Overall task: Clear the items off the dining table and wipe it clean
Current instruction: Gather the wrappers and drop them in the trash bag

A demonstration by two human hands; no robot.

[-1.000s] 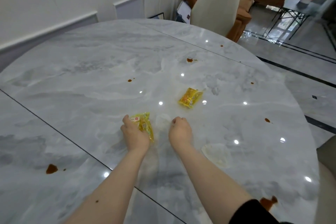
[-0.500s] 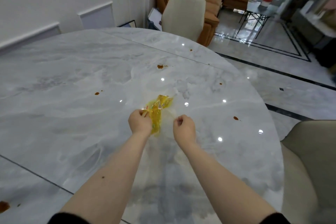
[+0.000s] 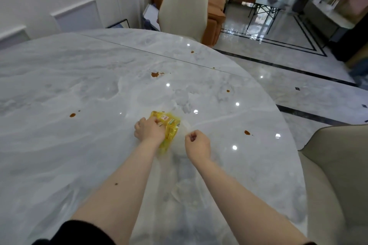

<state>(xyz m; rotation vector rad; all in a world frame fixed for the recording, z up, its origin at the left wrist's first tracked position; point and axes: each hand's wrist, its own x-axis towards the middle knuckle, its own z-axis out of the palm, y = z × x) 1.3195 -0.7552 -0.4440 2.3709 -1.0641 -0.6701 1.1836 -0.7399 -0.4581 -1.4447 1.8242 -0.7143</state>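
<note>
We noted the table top as glossy, smooth grey-white marble; the yellow wrappers looked like shiny crinkled plastic; the floor was polished stone.

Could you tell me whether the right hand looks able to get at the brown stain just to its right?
Probably yes: the right hand holds nothing, and bare table lies between it and the brown stain.

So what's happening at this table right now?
A person is clearing litter off a marble dining table. The left hand grips yellow snack wrappers against the tabletop, while the right hand hovers beside them, curled and holding nothing visible. Brown sauce spots are not yet wiped.
</note>
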